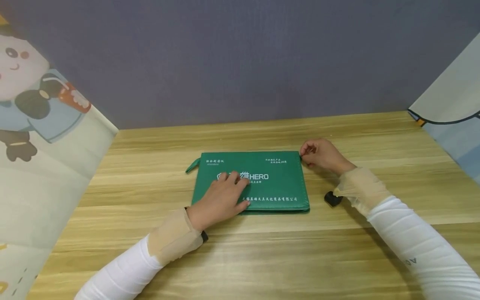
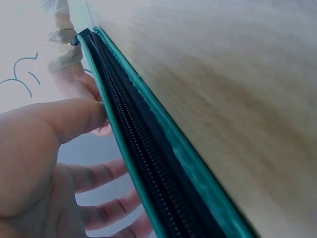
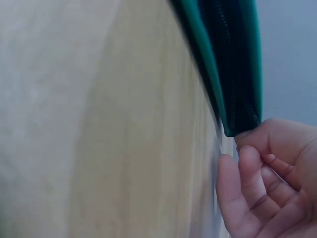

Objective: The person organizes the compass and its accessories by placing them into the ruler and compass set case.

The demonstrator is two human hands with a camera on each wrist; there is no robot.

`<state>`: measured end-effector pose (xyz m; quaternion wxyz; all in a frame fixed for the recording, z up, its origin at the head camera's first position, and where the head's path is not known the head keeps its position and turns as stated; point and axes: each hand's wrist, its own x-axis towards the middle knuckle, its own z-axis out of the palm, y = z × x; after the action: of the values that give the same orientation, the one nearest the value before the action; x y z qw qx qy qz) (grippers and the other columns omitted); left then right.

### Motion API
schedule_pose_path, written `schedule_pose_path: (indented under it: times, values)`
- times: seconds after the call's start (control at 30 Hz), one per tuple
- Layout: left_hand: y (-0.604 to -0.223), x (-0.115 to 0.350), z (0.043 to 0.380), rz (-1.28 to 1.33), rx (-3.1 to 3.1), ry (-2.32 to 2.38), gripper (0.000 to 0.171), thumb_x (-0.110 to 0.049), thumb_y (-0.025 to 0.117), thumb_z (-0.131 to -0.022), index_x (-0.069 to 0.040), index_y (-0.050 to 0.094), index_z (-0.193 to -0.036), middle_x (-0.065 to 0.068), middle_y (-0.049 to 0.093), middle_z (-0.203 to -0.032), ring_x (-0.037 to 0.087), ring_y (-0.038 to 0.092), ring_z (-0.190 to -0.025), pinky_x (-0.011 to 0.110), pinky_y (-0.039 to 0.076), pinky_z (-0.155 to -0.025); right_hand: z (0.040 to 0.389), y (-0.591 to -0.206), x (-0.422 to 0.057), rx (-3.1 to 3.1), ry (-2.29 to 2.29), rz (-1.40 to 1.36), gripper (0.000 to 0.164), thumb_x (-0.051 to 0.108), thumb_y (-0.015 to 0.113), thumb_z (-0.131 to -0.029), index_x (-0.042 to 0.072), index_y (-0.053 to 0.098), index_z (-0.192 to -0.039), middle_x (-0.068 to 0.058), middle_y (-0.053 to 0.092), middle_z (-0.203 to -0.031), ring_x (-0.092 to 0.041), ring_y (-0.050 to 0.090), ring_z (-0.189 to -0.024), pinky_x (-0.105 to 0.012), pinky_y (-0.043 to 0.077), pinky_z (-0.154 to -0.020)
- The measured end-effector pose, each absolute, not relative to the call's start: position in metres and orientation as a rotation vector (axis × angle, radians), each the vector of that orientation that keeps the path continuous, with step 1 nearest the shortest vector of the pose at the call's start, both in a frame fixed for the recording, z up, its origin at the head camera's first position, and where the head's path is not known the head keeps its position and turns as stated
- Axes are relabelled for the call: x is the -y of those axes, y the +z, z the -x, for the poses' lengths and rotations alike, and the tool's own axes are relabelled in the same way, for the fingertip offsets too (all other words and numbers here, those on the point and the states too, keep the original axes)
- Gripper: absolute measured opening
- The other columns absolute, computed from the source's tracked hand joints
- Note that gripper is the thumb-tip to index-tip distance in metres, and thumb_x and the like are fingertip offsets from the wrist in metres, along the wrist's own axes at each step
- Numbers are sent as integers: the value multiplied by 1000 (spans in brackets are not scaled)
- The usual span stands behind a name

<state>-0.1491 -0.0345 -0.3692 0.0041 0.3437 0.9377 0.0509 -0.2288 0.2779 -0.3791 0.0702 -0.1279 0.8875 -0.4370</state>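
A flat green zippered case (image 1: 277,187) with white lettering lies on the wooden table. My left hand (image 1: 221,198) rests on its top with loosely bent fingers, over the left and middle part. At the far right corner my right hand (image 1: 324,157) pinches the end of the zipper between thumb and fingertips, which hide the zipper pull. In the left wrist view the black zipper (image 2: 133,124) runs along the near edge between two green borders. The right wrist view shows the zipper teeth (image 3: 233,94) reaching down to my right thumb.
A green strap loop (image 1: 193,166) sticks out from the case's far left corner. Behind the wooden table (image 1: 281,258) stands a grey-purple panel (image 1: 240,62). A cartoon-printed sheet (image 1: 41,166) borders the left side. Dark wrist cameras sit at both wrists.
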Motion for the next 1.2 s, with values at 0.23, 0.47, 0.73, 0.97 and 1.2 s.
schedule_pose_path:
  times: [0.23, 0.47, 0.73, 0.97, 1.2]
  values:
    - [-367, 34, 150, -1062, -2933, 163, 50, -43, 58, -85, -13, 49, -123, 9, 48, -110, 25, 43, -92, 39, 43, -70, 225, -377, -284, -2679, -1318, 378, 6, -1, 57, -81, -3, 57, -87, -16, 59, -83, -21, 55, -61, -30, 49, -51]
    - [-364, 35, 150, -1069, -2930, 151, 50, -42, 58, -85, -11, 49, -123, 8, 48, -107, 25, 43, -90, 38, 44, -68, 222, -375, -291, -2659, -1306, 344, 6, -2, 56, -81, -4, 55, -86, -15, 56, -77, -19, 54, -61, -31, 50, -52]
    - [-361, 32, 150, -1040, -2908, 112, 50, -41, 58, -85, -12, 48, -125, 9, 47, -110, 26, 43, -94, 40, 44, -72, 215, -373, -292, -2598, -1326, 336, 8, -4, 56, -80, -5, 55, -87, -15, 56, -73, -19, 54, -59, -31, 49, -52]
    - [-359, 30, 146, -1031, -2899, 111, 50, -40, 58, -85, -11, 48, -125, 10, 47, -111, 27, 44, -95, 39, 45, -74, 214, -376, -289, -2753, -1209, 449, 8, -3, 58, -76, -2, 58, -83, -9, 57, -70, -16, 52, -63, -26, 43, -56]
    - [-362, 29, 144, -1029, -2915, 108, 50, -40, 59, -85, -10, 49, -124, 12, 47, -112, 28, 44, -96, 39, 44, -75, 218, -379, -281, -2854, -1121, 493, 8, -2, 60, -74, 2, 60, -81, -7, 59, -73, -19, 53, -67, -30, 44, -61]
